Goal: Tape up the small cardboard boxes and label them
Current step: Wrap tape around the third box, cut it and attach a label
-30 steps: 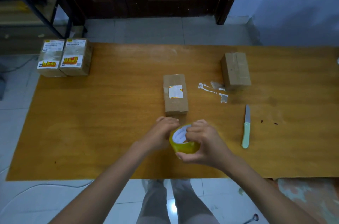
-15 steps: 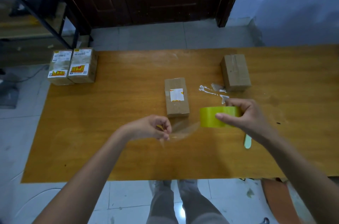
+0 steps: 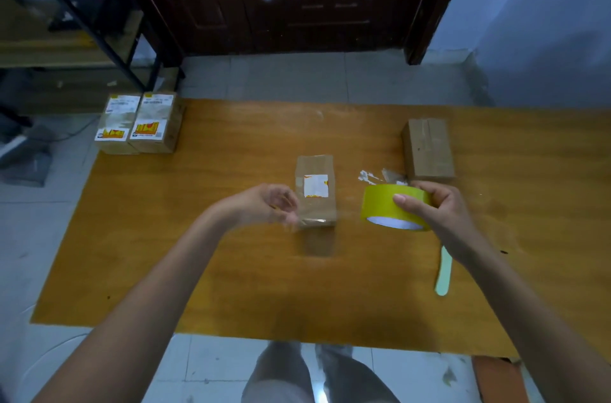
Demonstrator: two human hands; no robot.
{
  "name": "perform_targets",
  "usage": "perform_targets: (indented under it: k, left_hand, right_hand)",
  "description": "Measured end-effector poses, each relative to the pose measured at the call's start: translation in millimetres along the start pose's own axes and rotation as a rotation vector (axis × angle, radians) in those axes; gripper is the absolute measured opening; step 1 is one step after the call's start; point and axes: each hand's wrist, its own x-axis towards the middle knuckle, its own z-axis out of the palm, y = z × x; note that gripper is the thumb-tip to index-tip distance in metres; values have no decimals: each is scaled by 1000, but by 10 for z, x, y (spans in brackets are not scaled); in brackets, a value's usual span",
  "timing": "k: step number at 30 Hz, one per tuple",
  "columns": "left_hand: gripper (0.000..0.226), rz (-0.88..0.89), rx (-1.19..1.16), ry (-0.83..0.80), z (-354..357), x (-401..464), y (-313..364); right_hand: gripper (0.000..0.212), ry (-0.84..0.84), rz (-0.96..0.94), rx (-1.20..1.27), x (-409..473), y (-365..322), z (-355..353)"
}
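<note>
Head view: my R hand (image 3: 439,207) grips yellow tape roll (image 3: 390,204), fingers curled over rim, above surface (image 3: 198,270). L hand (image 3: 264,204) blurred, fingers pinched on clear tape end beside centre box (image 3: 315,201). Plain box (image 3: 428,149) far right; two labelled boxes (image 3: 142,121) far-left corner. Green knife (image 3: 443,270) by R wrist.

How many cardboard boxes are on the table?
4: two labelled boxes side by side at the far left corner, one middle box, one plain box far right. None seems hidden.
</note>
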Motion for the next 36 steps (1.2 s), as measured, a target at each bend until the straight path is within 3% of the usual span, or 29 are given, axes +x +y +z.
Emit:
perform_targets:
  k: [5, 10, 15, 19, 23, 28, 36]
  left_hand:
    - [12, -71, -1, 143, -257, 294, -35]
    - [14, -69, -4, 211, -398, 518, -40]
    - [16, -72, -178, 268, -305, 629, -133]
    - [17, -49, -156, 345, -219, 623, -169]
    - [23, -67, -169, 337, -98, 480, -273]
    - [23, -61, -258, 329, 123, 239, -433]
    - [28, -55, -213, 436, 119, 343, -390]
  right_hand:
    - [28, 57, 62, -1, 369, 128, 85]
    - [49, 165, 135, -61, 729, 379, 171]
    - [41, 218, 146, -73, 836, 470, 183]
    - [55, 279, 161, -92, 809, 490, 187]
    - [28, 226, 106, -69, 587, 450, 194]
    - [44, 208, 61, -97, 170, 635, 202]
    - [39, 213, 47, -81, 249, 673, 220]
